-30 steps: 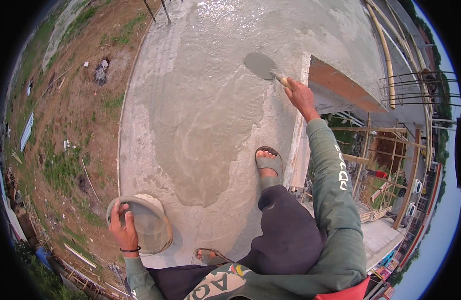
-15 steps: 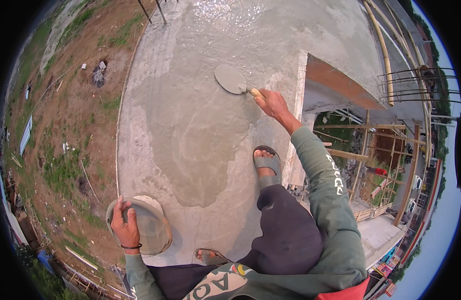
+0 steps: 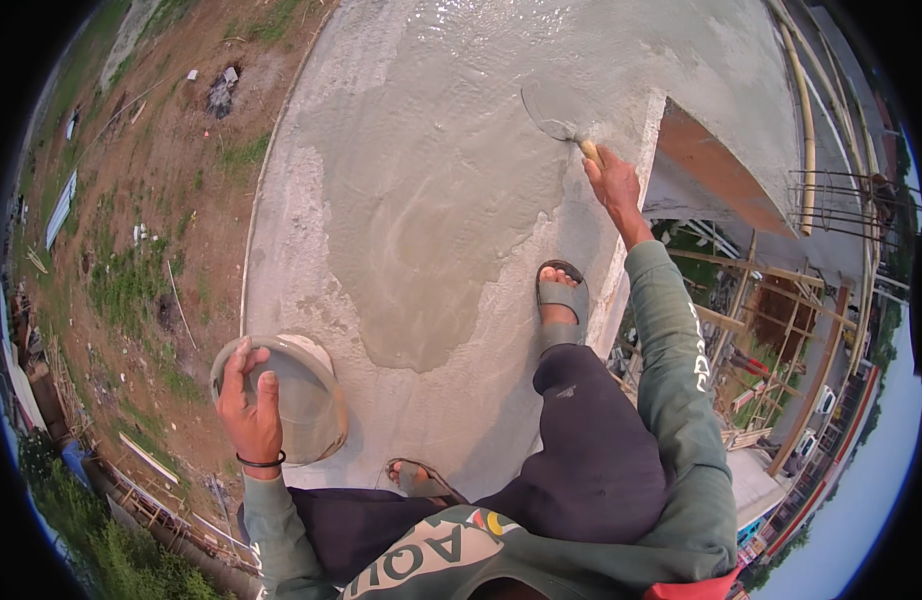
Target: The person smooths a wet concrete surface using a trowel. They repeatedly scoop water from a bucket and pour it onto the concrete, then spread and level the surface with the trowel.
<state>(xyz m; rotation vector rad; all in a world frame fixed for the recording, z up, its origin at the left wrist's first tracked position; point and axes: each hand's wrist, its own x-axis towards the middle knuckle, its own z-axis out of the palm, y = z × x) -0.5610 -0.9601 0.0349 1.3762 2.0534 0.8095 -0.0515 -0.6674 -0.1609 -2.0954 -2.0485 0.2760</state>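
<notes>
My right hand [image 3: 615, 187] is closed round the wooden handle of a trowel [image 3: 551, 115], arm stretched far forward. The trowel's rounded blade rests on or just above wet grey cement [image 3: 421, 230] and looks tilted, one edge down in it. The cement lies as a smooth, shiny layer over a rough pale slab. At the lower left, my left hand [image 3: 251, 408] grips the rim of a round bucket [image 3: 333, 437], fingers hooked over its far-left edge. Greyish matter coats the bucket's inside; how full it is I cannot tell.
A raised concrete edge [image 3: 636, 190] borders an opening on the right, with bamboo scaffolding [image 3: 751, 270] below. Along the left, the slab edge [image 3: 249, 240] drops to brown, grassy ground [image 3: 131, 250]. My sandalled feet [image 3: 561, 295] stand on the slab.
The trowel and my right hand have moved to the right across the cement, and the blade has tipped from flat to slanted. My left hand keeps its grip on the bucket.
</notes>
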